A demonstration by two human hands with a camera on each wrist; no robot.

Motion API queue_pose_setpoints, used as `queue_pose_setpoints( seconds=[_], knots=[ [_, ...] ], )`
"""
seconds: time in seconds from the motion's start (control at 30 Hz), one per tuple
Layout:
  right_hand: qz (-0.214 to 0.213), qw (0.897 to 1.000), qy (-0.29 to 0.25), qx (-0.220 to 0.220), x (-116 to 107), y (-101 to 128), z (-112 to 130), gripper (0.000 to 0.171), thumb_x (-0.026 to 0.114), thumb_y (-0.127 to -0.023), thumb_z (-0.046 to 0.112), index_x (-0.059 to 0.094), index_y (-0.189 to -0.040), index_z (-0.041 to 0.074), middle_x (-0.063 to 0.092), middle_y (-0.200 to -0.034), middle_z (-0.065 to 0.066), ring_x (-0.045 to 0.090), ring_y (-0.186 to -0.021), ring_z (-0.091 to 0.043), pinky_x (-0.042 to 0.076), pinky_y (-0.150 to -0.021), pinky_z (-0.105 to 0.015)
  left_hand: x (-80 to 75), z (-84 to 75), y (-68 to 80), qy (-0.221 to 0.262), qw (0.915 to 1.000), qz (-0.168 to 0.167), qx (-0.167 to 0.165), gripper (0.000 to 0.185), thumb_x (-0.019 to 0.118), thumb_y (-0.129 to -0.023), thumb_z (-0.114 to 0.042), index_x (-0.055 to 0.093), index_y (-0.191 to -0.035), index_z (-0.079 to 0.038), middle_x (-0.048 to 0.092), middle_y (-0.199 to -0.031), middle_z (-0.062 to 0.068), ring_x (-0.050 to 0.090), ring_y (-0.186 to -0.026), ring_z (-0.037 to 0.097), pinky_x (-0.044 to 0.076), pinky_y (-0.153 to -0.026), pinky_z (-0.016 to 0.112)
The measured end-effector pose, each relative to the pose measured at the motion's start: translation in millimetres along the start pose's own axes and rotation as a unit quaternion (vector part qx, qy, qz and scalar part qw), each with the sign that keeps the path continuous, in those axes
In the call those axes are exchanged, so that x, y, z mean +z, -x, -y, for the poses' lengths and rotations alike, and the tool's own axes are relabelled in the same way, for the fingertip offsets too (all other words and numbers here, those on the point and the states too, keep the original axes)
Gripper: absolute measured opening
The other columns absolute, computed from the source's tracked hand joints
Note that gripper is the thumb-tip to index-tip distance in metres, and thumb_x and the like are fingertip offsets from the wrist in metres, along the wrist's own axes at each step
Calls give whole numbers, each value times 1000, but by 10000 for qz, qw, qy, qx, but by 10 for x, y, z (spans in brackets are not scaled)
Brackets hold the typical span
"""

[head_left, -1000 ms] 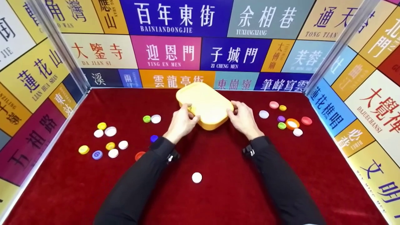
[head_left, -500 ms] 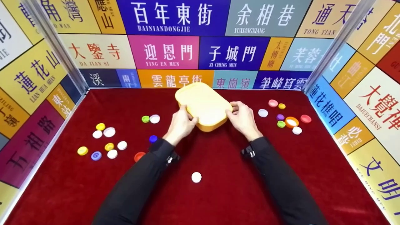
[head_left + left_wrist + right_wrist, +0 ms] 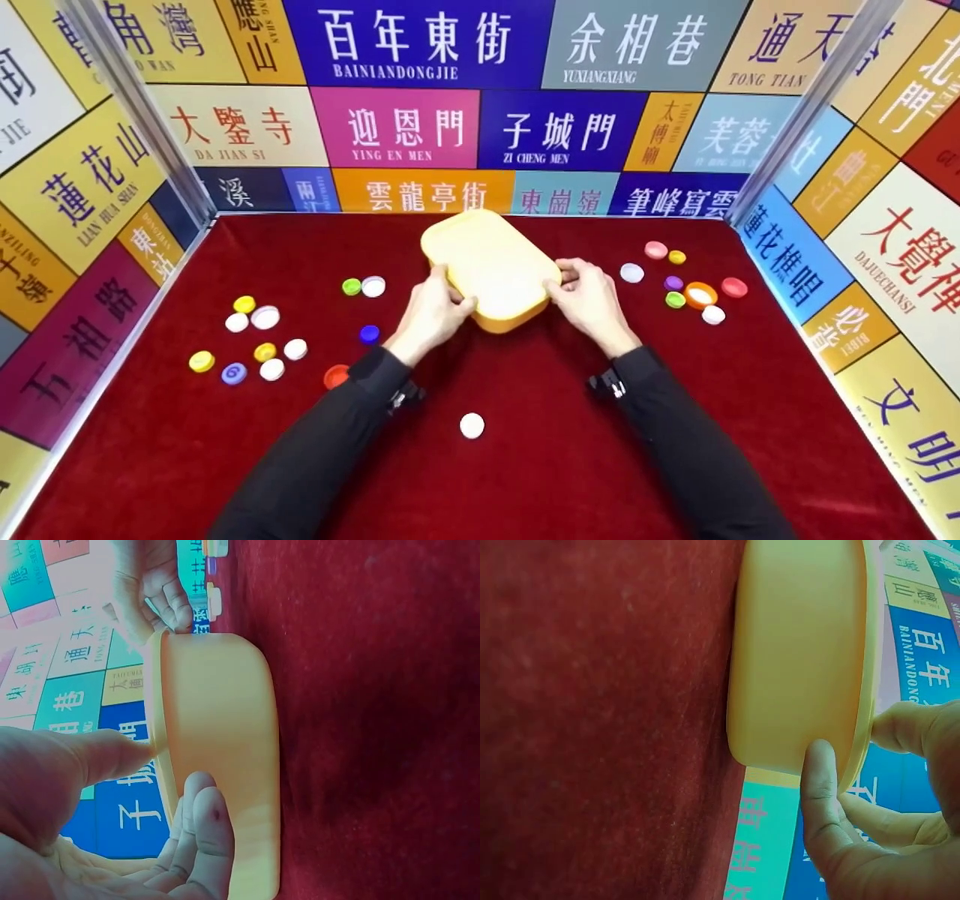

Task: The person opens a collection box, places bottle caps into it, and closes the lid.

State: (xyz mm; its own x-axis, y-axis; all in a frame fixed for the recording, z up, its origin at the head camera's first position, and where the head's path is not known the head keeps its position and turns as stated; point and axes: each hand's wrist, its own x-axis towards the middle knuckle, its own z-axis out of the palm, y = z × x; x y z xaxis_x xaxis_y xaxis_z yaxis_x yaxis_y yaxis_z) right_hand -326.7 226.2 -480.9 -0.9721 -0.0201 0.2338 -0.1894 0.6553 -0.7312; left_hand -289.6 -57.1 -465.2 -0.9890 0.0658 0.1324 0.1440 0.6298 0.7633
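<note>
My left hand (image 3: 433, 311) and right hand (image 3: 592, 300) grip the yellow box (image 3: 491, 266) by its 9 and 3 o'clock sides on the tabletop (image 3: 525, 450).

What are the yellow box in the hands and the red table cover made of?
Yellow box: looks like moulded plastic, smooth and matte to satin, with rounded corners and a thin rim lip seen in the wrist views. Red table cover: seems a velvet-like or felt cloth, since it shows a soft mottled nap and no shine.
</note>
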Motion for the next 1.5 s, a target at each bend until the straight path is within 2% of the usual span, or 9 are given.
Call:
queue_pose_setpoints(
  seconds=[0.17, 0.4, 0.5, 0.7, 0.9, 1.03, 1.23, 1.37, 1.5],
  knots=[
    [66, 9999, -150, 1, -49, 120, -7, 50, 84, -103, 22, 77, -146, -1, 85, -119, -22, 84, -102, -33, 56, -77, -9, 13, -5, 114, 14, 9999, -12, 116, 85, 83, -104, -20, 43, -169, 15, 87, -104, 14, 84, -107, 32, 65, -106, 45],
    [185, 9992, -337, 80, -103, 276, 4, 48, 83, -102, 19, 77, -144, -2, 84, -115, -21, 82, -96, -27, 60, -74, -12, 15, -18, 287, 80, 9996, -22, 284, 86, 85, -104, -20, 43, -169, 17, 86, -98, 13, 83, -96, 29, 66, -98, 43],
    [253, 9986, -450, 109, -127, 347, 0, 46, 84, -102, 18, 76, -143, -1, 83, -113, -20, 82, -93, -25, 62, -72, -14, 16, -30, 367, 90, 9994, 26, 330, 86, 85, -104, -22, 43, -169, 17, 85, -96, 11, 81, -89, 25, 66, -91, 40],
    [351, 9975, -603, 144, -181, 483, 4, 41, 84, -101, 16, 77, -139, 0, 82, -109, -20, 83, -91, -26, 65, -70, -17, 17, -26, 520, 106, 9986, 87, 519, 85, 85, -103, -21, 45, -167, 17, 84, -92, 9, 79, -85, 21, 64, -86, 37],
    [499, 9960, -703, 232, -239, 585, 6, 39, 85, -102, 17, 77, -136, 0, 82, -109, -21, 83, -87, -24, 66, -71, -19, 31, -28, 659, 155, 9978, 166, 625, 82, 84, -104, -20, 47, -167, 15, 83, -91, 6, 74, -76, 10, 61, -78, 28],
    [555, 9958, -692, 244, -282, 614, 0, 39, 87, -103, 19, 76, -135, 0, 82, -108, -21, 84, -87, -27, 66, -71, -18, 45, -42, 719, 163, 9968, 156, 768, 77, 85, -104, -20, 49, -165, 12, 82, -91, 5, 74, -75, 10, 62, -79, 28],
    [560, 9947, -814, 292, -293, 651, -2, 39, 85, -104, 18, 75, -138, 0, 82, -109, -22, 85, -88, -33, 67, -71, -21, 10, -37, 693, 54, 9958, 112, 908, 69, 85, -104, -22, 56, -160, 7, 83, -91, 6, 78, -83, 20, 65, -83, 38],
    [604, 9939, -825, 406, -277, 708, 22, 44, 83, -105, 19, 71, -144, 0, 82, -108, -21, 86, -83, -28, 69, -72, -24, -68, 27, 598, -449, 9967, -140, 669, 65, 85, -105, -29, 60, -158, -1, 80, -105, 13, 77, -92, 29, 66, -82, 47],
    [649, 9925, -891, 528, -243, 799, 56, 53, 82, -106, 19, 64, -152, -1, 80, -104, -19, 85, -74, -21, 71, -73, -30, -145, 129, 435, -948, 9937, -513, 321, 65, 83, -106, -35, 62, -160, -7, 69, -123, 19, 76, -95, 38, 67, -80, 53]
  ],
)
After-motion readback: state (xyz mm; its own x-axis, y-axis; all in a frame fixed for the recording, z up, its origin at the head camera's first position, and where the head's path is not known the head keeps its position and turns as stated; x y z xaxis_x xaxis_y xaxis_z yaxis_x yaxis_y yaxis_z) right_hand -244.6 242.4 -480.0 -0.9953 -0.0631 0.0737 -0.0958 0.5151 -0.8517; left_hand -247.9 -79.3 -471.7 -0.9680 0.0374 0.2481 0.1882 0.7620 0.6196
